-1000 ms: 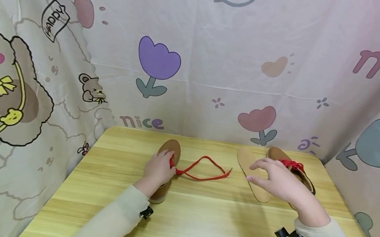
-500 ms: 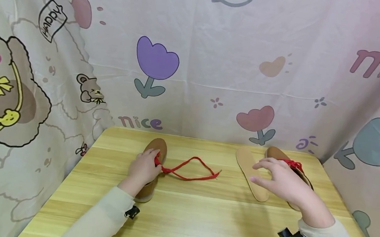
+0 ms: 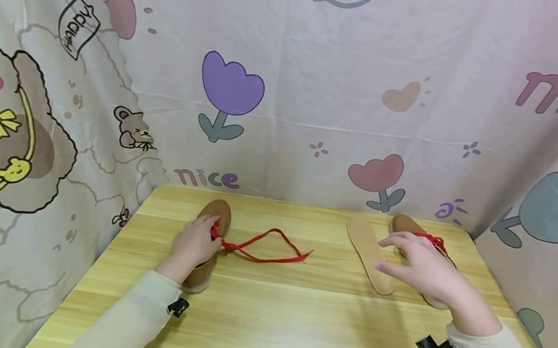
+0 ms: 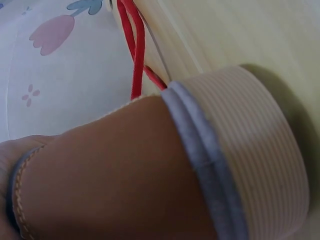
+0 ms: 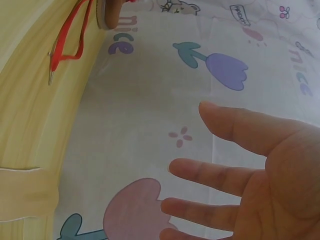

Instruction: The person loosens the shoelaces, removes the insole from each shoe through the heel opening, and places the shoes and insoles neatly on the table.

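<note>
My left hand grips a brown shoe around its middle at the table's left side. The left wrist view shows the shoe's heel close up, with a ribbed pale sole. A red shoelace runs from the shoe to the right and lies in a long loop, its tips together. My right hand hovers with fingers spread and nothing in it, by a tan insole. Partly hidden behind that hand is a second brown shoe with tied red laces.
Everything lies on a light wooden table. A patterned cloth hangs behind the table and along its sides. The insole also shows at the left of the right wrist view.
My left hand has slid the shoe to the left, and the red shoelace has trailed along with it. My right hand has shifted slightly to the right, still empty.
</note>
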The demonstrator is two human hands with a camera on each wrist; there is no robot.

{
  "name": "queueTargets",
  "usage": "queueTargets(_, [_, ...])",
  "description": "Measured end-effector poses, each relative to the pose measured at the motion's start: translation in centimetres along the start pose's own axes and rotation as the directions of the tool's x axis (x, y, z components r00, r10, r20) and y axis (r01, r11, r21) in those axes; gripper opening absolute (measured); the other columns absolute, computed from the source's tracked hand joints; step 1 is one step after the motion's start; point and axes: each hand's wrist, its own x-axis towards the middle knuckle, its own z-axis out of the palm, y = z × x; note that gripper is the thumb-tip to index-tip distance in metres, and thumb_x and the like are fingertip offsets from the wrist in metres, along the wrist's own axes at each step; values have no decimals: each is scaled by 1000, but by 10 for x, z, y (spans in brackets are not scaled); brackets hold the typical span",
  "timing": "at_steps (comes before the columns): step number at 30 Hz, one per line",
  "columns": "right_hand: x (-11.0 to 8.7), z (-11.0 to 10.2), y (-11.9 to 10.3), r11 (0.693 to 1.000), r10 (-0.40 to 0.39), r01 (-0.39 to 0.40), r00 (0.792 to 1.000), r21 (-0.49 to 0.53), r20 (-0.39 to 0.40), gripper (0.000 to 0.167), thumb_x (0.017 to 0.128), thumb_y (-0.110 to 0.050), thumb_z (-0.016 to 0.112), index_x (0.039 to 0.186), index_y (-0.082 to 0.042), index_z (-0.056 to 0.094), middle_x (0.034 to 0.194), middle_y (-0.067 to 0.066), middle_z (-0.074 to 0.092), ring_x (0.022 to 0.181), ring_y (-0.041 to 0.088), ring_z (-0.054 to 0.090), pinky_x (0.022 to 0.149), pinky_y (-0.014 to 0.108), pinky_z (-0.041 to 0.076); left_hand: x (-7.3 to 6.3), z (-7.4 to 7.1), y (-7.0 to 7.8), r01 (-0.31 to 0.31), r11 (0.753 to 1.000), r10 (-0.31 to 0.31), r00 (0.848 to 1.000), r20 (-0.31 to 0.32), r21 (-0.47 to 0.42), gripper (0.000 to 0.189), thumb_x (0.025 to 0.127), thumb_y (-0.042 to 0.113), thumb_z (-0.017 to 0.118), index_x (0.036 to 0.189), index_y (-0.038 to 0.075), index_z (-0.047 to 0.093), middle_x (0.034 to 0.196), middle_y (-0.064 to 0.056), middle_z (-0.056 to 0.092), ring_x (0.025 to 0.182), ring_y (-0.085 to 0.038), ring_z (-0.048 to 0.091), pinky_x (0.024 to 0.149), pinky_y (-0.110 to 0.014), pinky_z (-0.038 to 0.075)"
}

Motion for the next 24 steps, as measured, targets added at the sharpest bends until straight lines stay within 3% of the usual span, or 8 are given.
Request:
queueTargets(8, [2,-1,3,1000,-20,20,1000,-11,-7,61,86,-51,75,128,-8,66,136,23,56,126,48,46,99,67,38,3,-5,-17,-33,999,33,999,2,-7,60,90,23,65,145,4,52,146,-21,49,124,-51,49,91,-65,48])
queueTargets(24, [2,2,9,1000,26,-26,1000,5,8,70,84,-59,73,131,-9,63,140,25,51,128,52,40,99,70,35,3,-21,-49,-78,997,78,997,-1,-27,60,91,21,64,144,-1,50,147,-23,48,127,-53,47,98,-64,44])
